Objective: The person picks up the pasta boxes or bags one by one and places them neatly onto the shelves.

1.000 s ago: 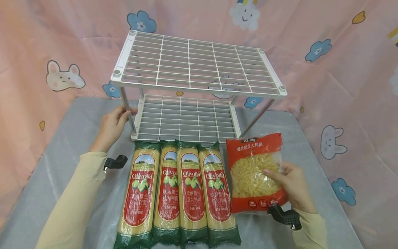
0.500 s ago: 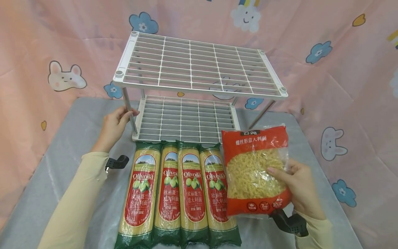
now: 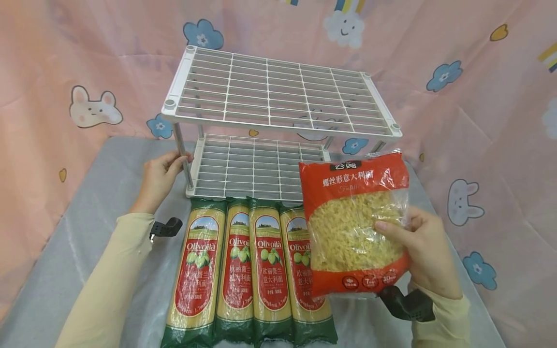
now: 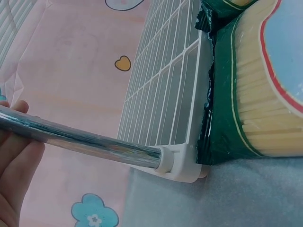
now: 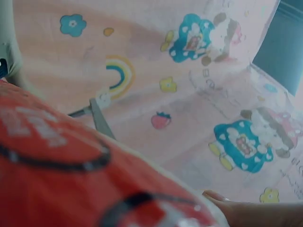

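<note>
My right hand (image 3: 428, 249) grips the right side of a red and clear bag of spiral pasta (image 3: 354, 232), thumb on its front. The bag is tilted up and overlaps the rightmost spaghetti pack and the shelf's front right corner in the head view. In the right wrist view the red bag (image 5: 57, 161) fills the lower left. My left hand (image 3: 158, 179) holds the front left metal post (image 3: 180, 145) of a white two-tier wire shelf (image 3: 278, 96). Fingers and thumb wrap that post (image 4: 85, 142) in the left wrist view.
Several green-ended spaghetti packs (image 3: 270, 261) lie side by side in front of the shelf, their tops close to its lower tier (image 3: 256, 166). A grey cloth (image 3: 82, 232) covers the table. Behind hangs a pink patterned curtain (image 3: 270, 24).
My right hand has raised the pasta bag off the table, up and slightly left toward the shelf, tilting it. The left hand stays on the post.
</note>
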`<state>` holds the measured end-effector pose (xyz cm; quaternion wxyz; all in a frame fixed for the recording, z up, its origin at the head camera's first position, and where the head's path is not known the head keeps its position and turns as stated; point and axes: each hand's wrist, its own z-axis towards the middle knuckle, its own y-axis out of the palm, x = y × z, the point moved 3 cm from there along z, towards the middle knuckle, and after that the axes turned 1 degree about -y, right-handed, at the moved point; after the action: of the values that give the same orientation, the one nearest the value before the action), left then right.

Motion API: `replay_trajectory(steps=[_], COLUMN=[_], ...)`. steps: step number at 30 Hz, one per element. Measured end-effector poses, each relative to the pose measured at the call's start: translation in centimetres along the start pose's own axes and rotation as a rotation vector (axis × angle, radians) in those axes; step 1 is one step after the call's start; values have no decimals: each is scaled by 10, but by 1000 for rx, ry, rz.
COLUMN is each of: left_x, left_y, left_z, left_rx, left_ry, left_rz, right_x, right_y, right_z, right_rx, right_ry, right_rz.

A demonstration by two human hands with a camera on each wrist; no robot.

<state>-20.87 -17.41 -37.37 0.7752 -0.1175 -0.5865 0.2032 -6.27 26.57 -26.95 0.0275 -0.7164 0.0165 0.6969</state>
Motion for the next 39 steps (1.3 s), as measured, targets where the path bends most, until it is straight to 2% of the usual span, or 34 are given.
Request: replay_trajectory(steps=[4, 12, 17, 22, 29, 39], left_x=[2, 4, 2, -1, -4, -5], left_y=[2, 6, 5, 1, 0, 4], left_z=[0, 0, -2, -3, -4, -2], left_rx=[15, 24, 32, 60, 73, 66], left_ry=[14, 45, 46, 20, 10, 11], left_rz=[13, -7, -3, 1, 34, 16], right_x=[-10, -26, -38, -53, -65, -77], right_y=[6, 19, 32, 52, 75, 104], right_z=[2, 6, 11, 23, 39, 62], right_rx=[-21, -75, -101, -137, -231, -179], right_ry=[-27, -26, -69, -138, -200, -277], right_rz=[23, 23, 36, 59, 175, 294])
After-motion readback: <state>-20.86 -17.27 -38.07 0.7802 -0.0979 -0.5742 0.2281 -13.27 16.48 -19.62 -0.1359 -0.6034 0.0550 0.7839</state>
